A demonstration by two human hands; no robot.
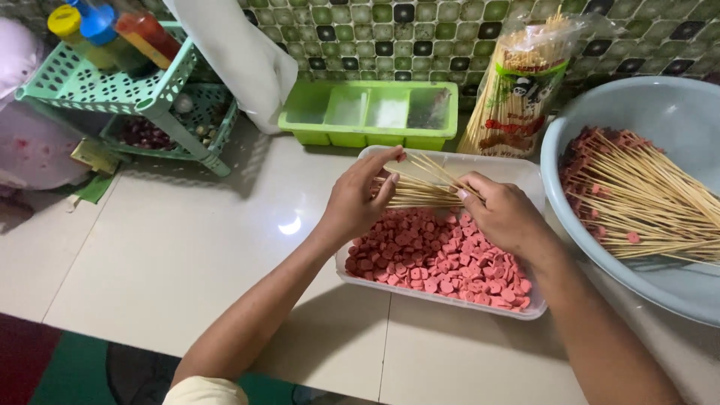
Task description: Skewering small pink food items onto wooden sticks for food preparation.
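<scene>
Both hands meet over the far end of a white tray [529, 180] of pink sausage slices [439, 259]. The left hand [356, 199] and right hand [502, 214] each pinch bare skewers [420, 187] with curled fingers. Right of the tray, a blue basin [667, 112] holds loaded skewers [645, 199].

Even indoor light from overhead, moderately bright. Small specular hotspot on the glossy counter [289, 225] left of centre. Soft shadows under the green rack [112, 90] at the counter's back-left edge. Mild wide-angle stretch at frame edges. Focus acceptable, slight softness throughout.
</scene>
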